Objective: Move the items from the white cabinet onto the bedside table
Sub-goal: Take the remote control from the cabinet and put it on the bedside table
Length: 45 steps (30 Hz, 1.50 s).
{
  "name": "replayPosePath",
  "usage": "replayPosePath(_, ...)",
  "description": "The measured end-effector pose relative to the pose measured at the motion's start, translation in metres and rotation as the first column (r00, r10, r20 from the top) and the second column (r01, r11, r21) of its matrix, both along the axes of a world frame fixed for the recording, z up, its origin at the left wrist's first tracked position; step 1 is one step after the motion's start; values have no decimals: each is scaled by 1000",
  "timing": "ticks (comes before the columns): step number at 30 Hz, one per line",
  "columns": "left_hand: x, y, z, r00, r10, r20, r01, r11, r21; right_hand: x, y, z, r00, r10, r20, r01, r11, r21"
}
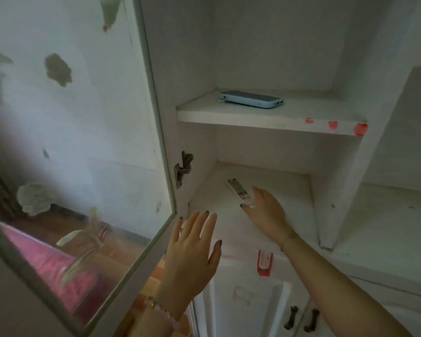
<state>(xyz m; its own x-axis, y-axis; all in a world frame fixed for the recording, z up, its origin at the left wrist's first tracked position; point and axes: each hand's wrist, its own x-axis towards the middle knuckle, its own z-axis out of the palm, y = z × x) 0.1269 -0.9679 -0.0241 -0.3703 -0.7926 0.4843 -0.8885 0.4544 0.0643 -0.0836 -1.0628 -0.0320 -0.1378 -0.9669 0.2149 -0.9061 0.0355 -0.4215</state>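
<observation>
White cabinet [338, 166], glass door [83, 142] swung open on the left. Remote [236, 190] lies on the lower shelf [289, 190], towards the left. Right hand [267, 215] reaches in and pinches the remote's near end between thumb and finger. Left hand [192, 254] is held flat, fingers straight and apart, holding nothing, just beside the door's near edge; bracelet [161, 310] on the wrist. Blue phone [250, 99] lies flat on the upper shelf [253, 117].
</observation>
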Motion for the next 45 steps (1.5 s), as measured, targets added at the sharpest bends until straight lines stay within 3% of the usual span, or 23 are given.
replayPosePath(6, -6, -30, -8, 997, 69, 18, -70, 997, 29, -2, -67, -26, 1000, -8, 12, 7, 996, 83)
replayPosePath(13, -6, -39, -20, 993, 114, 28, -115, 992, 45, -1, -83, -44, 998, -49, -46, 45, 996, -76)
replayPosePath(22, -9, -22, -22, 996, 61, -59, -54, 992, 113, 1, -40, -33, 972, -64, 226, 93, 988, -121)
replayPosePath(25, -10, -6, -22, 985, 11, -172, 11, 991, 130, 6, 4, -29, 951, -42, 305, 95, 983, -160)
replayPosePath(27, -14, 10, -17, 901, 41, -432, 68, 970, 234, 11, 39, -28, 940, -33, 341, 99, 979, -179)
replayPosePath(29, -15, 27, -11, 715, 160, -680, 188, 894, 408, 19, 76, -26, 919, -28, 394, 102, 980, -170)
replayPosePath(31, -15, 41, -8, 525, 279, -804, 329, 804, 495, 28, 112, -25, 882, -17, 472, 92, 986, -136)
replayPosePath(34, -9, 60, -8, 92, 499, -861, 539, 702, 465, 43, 163, -22, 865, 10, 502, 51, 993, -107)
replayPosePath(36, 0, 76, -11, -83, 589, -804, 602, 672, 431, 53, 193, -21, 863, 19, 504, 38, 994, -103)
replayPosePath(39, 12, 105, -16, -191, 647, -738, 643, 650, 404, 67, 234, -25, 852, 19, 524, 35, 995, -94)
replayPosePath(45, 38, 164, -31, -238, 687, -687, 697, 614, 372, 94, 303, -42, 882, 23, 471, 19, 996, -84)
